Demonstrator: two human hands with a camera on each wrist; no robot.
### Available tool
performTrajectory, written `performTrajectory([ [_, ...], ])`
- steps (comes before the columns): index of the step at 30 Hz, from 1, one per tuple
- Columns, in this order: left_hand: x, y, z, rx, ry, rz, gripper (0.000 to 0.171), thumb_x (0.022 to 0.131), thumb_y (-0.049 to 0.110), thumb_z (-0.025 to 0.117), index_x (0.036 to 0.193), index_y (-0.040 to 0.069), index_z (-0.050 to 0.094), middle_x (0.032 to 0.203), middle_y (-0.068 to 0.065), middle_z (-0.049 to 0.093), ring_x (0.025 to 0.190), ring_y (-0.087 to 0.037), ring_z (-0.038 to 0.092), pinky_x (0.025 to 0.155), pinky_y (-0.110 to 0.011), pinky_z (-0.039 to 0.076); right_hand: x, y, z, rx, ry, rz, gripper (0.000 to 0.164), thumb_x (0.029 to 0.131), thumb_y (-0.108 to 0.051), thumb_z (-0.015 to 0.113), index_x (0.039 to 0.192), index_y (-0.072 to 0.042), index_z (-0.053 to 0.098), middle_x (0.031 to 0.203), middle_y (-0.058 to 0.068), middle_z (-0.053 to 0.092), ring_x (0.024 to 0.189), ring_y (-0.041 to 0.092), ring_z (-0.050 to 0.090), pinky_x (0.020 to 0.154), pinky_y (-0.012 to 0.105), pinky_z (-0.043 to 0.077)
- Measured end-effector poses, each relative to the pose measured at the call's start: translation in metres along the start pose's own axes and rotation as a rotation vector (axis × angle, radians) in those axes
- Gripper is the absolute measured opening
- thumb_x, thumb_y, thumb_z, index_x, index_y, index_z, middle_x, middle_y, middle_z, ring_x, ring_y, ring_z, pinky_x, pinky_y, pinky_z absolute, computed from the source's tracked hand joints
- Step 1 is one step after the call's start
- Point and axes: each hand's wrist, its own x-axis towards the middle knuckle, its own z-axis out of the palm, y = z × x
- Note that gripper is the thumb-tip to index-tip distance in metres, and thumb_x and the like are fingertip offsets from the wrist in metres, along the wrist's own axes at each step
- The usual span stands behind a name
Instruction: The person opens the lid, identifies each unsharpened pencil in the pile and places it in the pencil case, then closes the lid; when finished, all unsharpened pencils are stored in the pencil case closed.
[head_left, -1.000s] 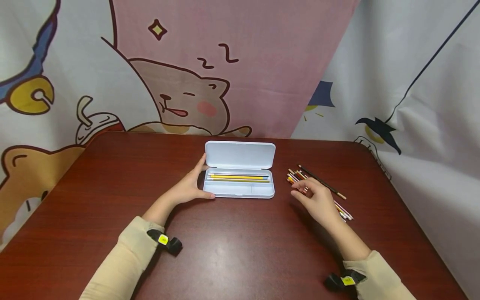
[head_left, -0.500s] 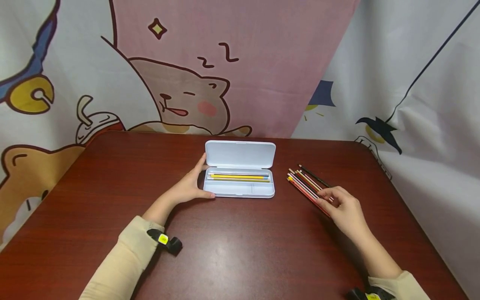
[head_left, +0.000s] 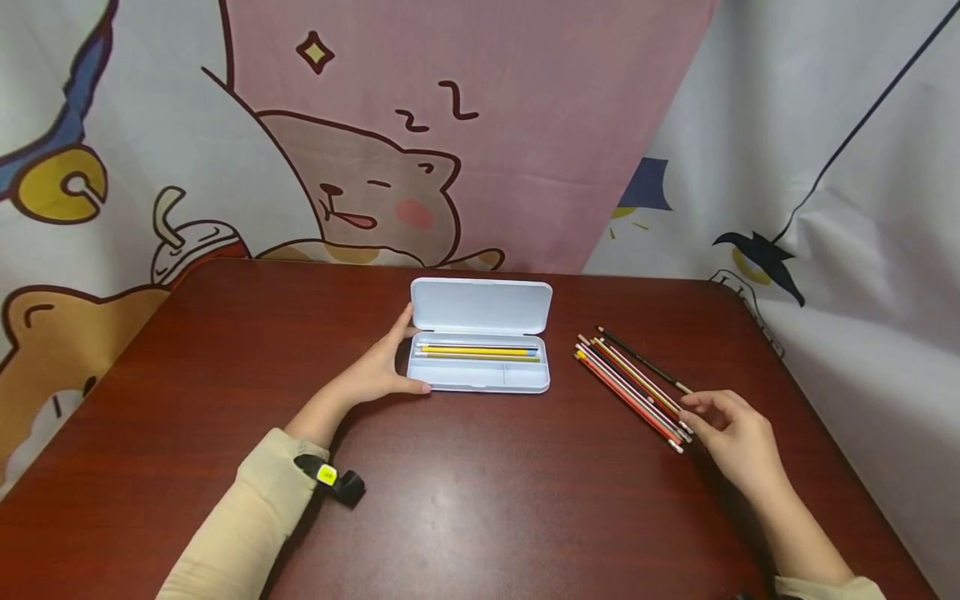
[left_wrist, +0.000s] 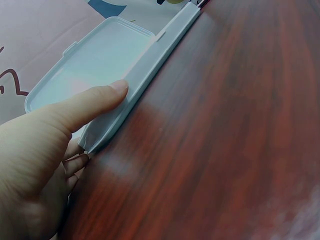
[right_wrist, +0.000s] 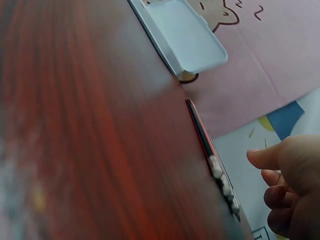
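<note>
A white pencil case (head_left: pixel 480 379) lies on the table with its lid (head_left: pixel 482 307) raised. Several pencils (head_left: pixel 480 353), mostly yellow, lie in its back compartment. My left hand (head_left: pixel 372 369) holds the case at its left end, thumb on the front edge and fingers round the side; the left wrist view has the thumb (left_wrist: pixel 102 102) pressed on the rim. Right of the case lies a slanted bundle of pencils (head_left: pixel 628 390), red, white and brown. A dark pencil (head_left: pixel 641 358) lies beside it. My right hand (head_left: pixel 738 433) hovers at the near ends of these pencils, fingers loosely bent, nothing in them.
The reddish-brown wooden table (head_left: pixel 480 500) runs back to a cartoon-printed curtain (head_left: pixel 525 150). White curtain fabric (head_left: pixel 877 333) hangs along the right edge. A black wrist camera (head_left: pixel 348 487) sits at the left sleeve.
My right hand has slid along the pencils toward the lower right, leaving them lined up closer together and uncovered. The left hand and the case have stayed in place.
</note>
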Motion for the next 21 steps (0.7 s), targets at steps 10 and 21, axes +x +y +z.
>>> performTrajectory([
  [10, 0.000, 0.002, -0.001, -0.021, -0.009, -0.008, 0.132, 0.066, 0.020, 0.090, 0.154, 0.015, -0.008, 0.141, -0.017, 0.043, 0.133, -0.024, 0.032, 0.110, -0.047, 0.014, -0.014, 0.017, -0.010, -0.070, -0.056, 0.074, 0.019, 0.076, -0.005, 0.080, 0.093, -0.007, 0.072, 0.086, 0.004, 0.061, 0.062, 0.003, 0.045, 0.053, 0.019, 0.036],
  [21, -0.002, 0.011, -0.001, -0.031, -0.005, 0.007, 0.129, 0.067, 0.012, 0.088, 0.153, 0.008, -0.007, 0.140, -0.024, 0.042, 0.133, -0.033, 0.033, 0.109, -0.052, 0.013, -0.021, 0.025, -0.011, -0.108, -0.127, 0.133, 0.015, 0.078, -0.012, 0.079, 0.092, -0.009, 0.073, 0.090, 0.007, 0.061, 0.062, 0.007, 0.045, 0.052, 0.026, 0.036],
])
